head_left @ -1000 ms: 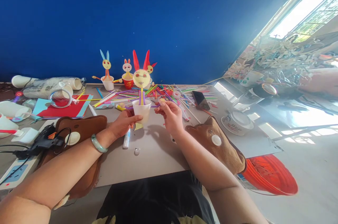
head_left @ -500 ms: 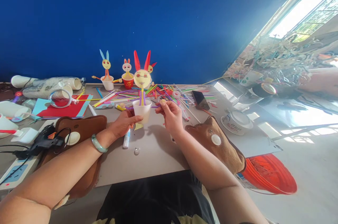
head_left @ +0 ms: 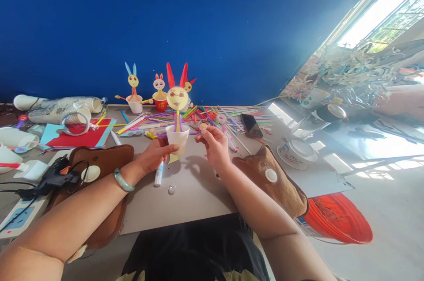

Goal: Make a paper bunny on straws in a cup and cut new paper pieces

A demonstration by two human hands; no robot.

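A white paper cup (head_left: 178, 139) is held upright by my left hand (head_left: 159, 153), its thumb across the cup's front. Out of the cup rises a puppet on purple and yellow stems, with a round yellow face (head_left: 178, 99) and two long red ears (head_left: 177, 75). To the right of the cup, my right hand (head_left: 213, 142) pinches a small round yellow disc (head_left: 203, 127) at the end of a purple arm. Below the cup lie a yellow paper scrap (head_left: 173, 158), a white glue tube (head_left: 159, 175) and a small clear cap (head_left: 171, 189).
Behind stand rabbit figures in cups (head_left: 135, 104), near scattered coloured sticks (head_left: 198, 115). A phone (head_left: 251, 126) and a brown pouch (head_left: 270, 179) are at the right. Red paper (head_left: 77, 135), stacked cups (head_left: 73, 106) and a power strip (head_left: 23, 214) sit left. A red bucket (head_left: 341, 217) stands beyond the table.
The puppet's head and ears have shifted slightly left with the cup. The disc in my right hand has risen a little and turned slightly. Both hands keep their hold.
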